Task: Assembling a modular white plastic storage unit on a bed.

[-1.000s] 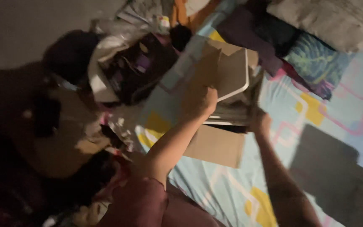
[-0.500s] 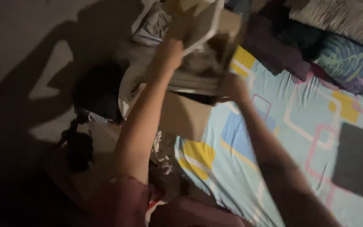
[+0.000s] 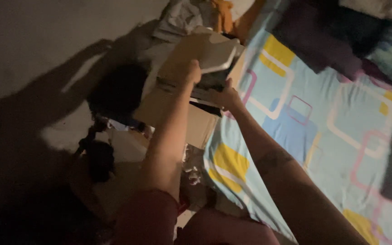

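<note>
Both my arms reach forward over the edge of a bed. My left hand [image 3: 192,72] grips a flat tan board with a pale rim [image 3: 207,50], tilted up at the top of a stack. My right hand [image 3: 225,96] holds the lower edge of that stack of dark and pale flat things [image 3: 205,88]. A brown cardboard sheet [image 3: 196,122] hangs below the stack, next to the bed. The room is dim and details of the stack are hard to make out.
A light blue bedsheet with yellow, pink and white squares [image 3: 323,136] covers the bed on the right. Dark cushions and cloth [image 3: 341,41] lie at its far end. Crumpled clothes [image 3: 191,16] and dark bags [image 3: 119,93] crowd the floor by a grey wall [image 3: 32,50].
The view has swung, so the stack and my hands now sit lower and nearer the middle. Both hands keep their hold on the board and the stack.
</note>
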